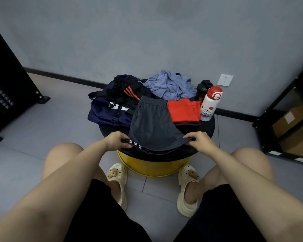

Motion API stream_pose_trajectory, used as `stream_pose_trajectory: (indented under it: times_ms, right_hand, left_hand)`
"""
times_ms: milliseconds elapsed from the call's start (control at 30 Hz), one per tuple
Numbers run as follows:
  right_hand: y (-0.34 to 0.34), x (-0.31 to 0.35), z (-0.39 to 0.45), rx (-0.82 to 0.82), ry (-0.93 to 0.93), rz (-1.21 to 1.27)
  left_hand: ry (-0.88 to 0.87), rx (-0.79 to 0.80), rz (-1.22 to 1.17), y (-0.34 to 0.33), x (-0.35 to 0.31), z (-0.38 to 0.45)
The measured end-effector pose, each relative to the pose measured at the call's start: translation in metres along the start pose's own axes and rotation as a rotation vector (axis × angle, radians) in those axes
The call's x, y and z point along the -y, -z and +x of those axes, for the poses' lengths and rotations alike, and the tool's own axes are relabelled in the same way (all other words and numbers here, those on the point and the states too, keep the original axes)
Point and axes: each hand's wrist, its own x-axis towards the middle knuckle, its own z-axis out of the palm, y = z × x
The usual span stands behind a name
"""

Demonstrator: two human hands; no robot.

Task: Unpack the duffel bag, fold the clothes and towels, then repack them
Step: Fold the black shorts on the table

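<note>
Both hands pinch the near hem of dark grey shorts [151, 123] spread on a round black stool [207, 127]: left hand [116, 140] and right hand [200, 141] at opposite corners, fingers curled. Behind lie a navy duffel bag [103, 114], folded red cloth [183, 110], crumpled blue towel [170, 85] and white bottle [210, 103].

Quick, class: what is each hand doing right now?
Left hand: pinching the near hem of the dark grey shorts.
Right hand: gripping the same hem at the other corner.

Grey wall [147, 32], grey tiled floor [21, 140]
</note>
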Motion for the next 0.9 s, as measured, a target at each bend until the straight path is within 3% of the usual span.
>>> stream_pose_trajectory:
  times_ms: [233,367,500,700,767,900]
  right_hand:
    - [0.008,-0.009,-0.023,0.233,-0.011,-0.06]
    - [0.006,-0.016,-0.028,0.286,-0.013,-0.099]
    - [0.002,-0.015,-0.022,0.212,-0.025,-0.059]
    - [-0.001,-0.004,0.005,-0.053,-0.125,0.029]
    - [0.001,0.002,0.016,-0.088,-0.156,0.023]
    - [0.008,0.01,0.043,-0.022,-0.173,-0.059]
  left_hand:
    - [0.118,0.328,-0.095,-0.013,0.005,-0.022]
    - [0.141,0.381,-0.066,-0.019,0.006,-0.026]
    - [0.124,0.228,-0.115,-0.021,0.008,-0.02]
    - [0.168,-0.114,-0.316,-0.011,0.005,0.003]
    - [0.187,-0.166,-0.381,-0.007,0.0,0.012]
    - [0.159,-0.175,-0.278,0.006,-0.006,0.034]
